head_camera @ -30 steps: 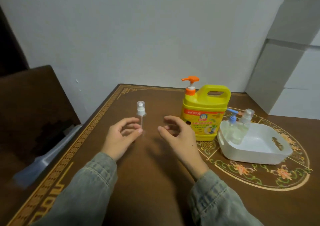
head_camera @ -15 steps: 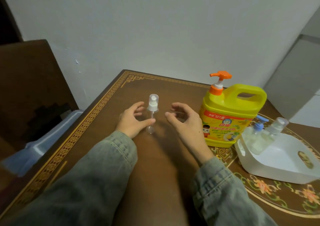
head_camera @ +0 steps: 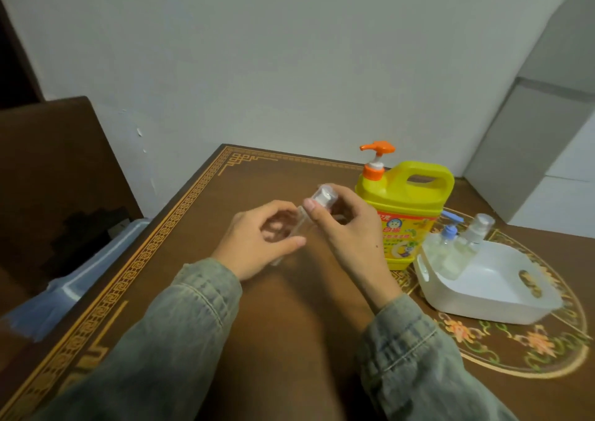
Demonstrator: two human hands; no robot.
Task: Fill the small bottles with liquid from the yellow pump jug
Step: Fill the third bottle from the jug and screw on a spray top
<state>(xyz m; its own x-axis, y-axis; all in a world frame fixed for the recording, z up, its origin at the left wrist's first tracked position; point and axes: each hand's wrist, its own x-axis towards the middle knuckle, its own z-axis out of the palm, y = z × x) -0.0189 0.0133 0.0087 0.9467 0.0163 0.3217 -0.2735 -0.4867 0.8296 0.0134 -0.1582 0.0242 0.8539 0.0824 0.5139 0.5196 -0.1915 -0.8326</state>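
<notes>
A small clear spray bottle with a white cap is tilted between both hands near the middle of the table. My left hand is wrapped around its clear body. My right hand pinches the white cap between thumb and fingers. The yellow pump jug with an orange pump stands upright just to the right of my right hand. Two more small bottles, one with a blue pump and one with a clear cap, lean in the left end of a white tub.
The brown table has a gold patterned border and a floral medallion under the tub. A dark chair and a pale blue bin sit past the table's left edge. A white wall is behind; grey boxes stand at the right.
Both hands have closed on the small spray bottle, which stood upright between them before and is now lifted and tilted. The right hand has taken hold of the cap.
</notes>
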